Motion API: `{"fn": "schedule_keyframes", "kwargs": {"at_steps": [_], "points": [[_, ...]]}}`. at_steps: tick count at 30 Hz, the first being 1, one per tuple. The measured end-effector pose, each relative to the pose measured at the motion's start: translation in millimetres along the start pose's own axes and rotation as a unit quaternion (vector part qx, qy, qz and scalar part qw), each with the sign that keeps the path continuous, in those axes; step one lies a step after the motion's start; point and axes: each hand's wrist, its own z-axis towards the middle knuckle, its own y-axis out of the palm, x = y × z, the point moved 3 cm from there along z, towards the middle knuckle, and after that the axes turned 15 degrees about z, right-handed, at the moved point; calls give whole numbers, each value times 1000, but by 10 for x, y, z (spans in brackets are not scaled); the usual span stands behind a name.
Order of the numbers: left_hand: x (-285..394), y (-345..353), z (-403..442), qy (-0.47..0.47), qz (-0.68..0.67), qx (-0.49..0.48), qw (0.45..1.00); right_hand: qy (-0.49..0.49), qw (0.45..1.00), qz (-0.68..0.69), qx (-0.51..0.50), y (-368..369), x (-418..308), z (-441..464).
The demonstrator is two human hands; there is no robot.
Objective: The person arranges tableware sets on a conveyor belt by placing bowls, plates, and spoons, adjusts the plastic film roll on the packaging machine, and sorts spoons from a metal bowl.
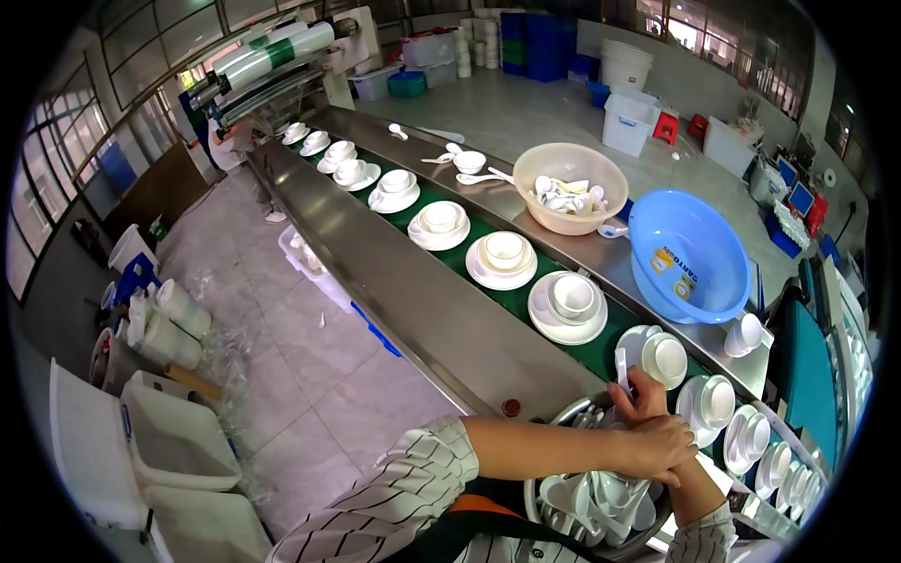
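My right hand point(642, 394) is closed on a white spoon point(621, 368), held upright beside the green conveyor belt. Crossing over from the left, my left hand point(668, 443) is wrapped round my right wrist. Right by the spoon, a white bowl point(668, 360) sits with a plate on the belt. Below both forearms stands a round tub full of white spoons point(601, 502), partly hidden by my arms. Sets of stacked white bowls and plates, such as one bowl point(572, 295) nearby, line the belt point(601, 355).
Beyond the belt, a beige basin point(610, 169) with spoons and a blue basin point(690, 253) stand on the steel ledge. A roller machine point(272, 56) is at the far end, with a person point(230, 145) beside it. White bins point(178, 432) stand on the floor at left.
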Motion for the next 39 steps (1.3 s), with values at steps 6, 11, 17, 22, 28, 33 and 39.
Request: {"fn": "schedule_keyframes", "kwargs": {"at_steps": [6, 11, 17, 22, 28, 33, 39], "points": [[44, 3, 38, 5, 32, 5, 999, -3, 999, -9, -32, -53, -13, -19], [40, 12, 14, 10, 39, 34, 999, -17, 999, -13, -34, -43, -3, -13], [49, -16, 11, 7, 50, 16, 999, -25, 999, -30, -32, -44, -58, -13], [4, 91, -27, 8, 42, 68, 997, -40, 998, -23, -33, -17, 36, -15], [31, -79, 2, -9, 18, 52, 998, -75, 996, 33, -23, -4, 33, -29], [105, -86, 21, -2, 22, -1, 1000, -93, 991, 8, 95, -70, 24, -75], [79, -113, 25, 3, -20, -5, 1000, 25, 993, -101, 50, -37, 85, -127]]}}
